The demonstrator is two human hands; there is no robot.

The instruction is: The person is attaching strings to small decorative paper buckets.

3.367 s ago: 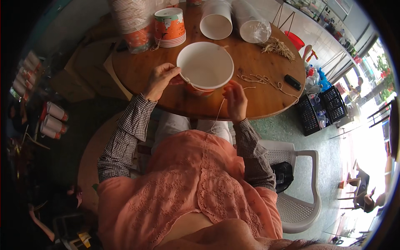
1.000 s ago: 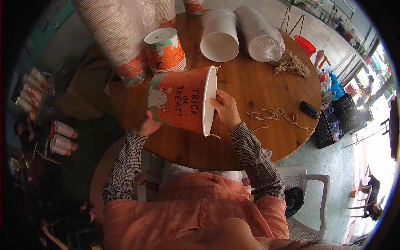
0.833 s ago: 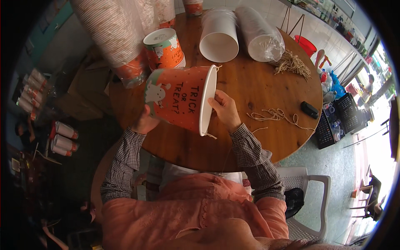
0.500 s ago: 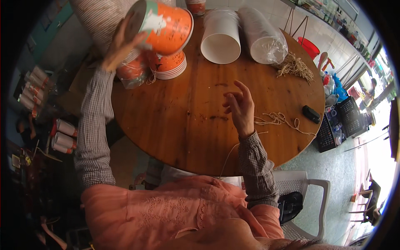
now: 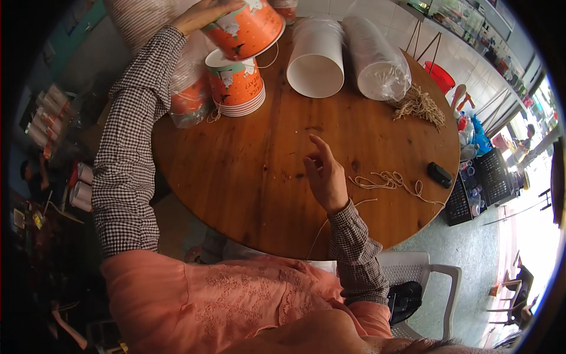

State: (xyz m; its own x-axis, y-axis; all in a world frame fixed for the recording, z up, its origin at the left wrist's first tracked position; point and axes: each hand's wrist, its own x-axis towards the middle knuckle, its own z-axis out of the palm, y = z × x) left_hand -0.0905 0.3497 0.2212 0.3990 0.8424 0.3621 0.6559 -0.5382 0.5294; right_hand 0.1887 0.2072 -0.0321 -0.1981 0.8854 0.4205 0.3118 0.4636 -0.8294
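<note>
Carried across the round table since a second ago, close to the inverted bucket stack, the orange bucket tilts mouth-down, left hand clamping its fingers on the base, right hand half-curled, fingers apart, near the cord.

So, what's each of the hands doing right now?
Left hand: holding an orange bucket.
Right hand: open, loosely bent, nothing visible in it.

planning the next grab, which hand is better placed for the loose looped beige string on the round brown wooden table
Probably the right hand: it looks empty and is close beside the string, while the left hand holds an orange printed paper bucket farther away.
</note>
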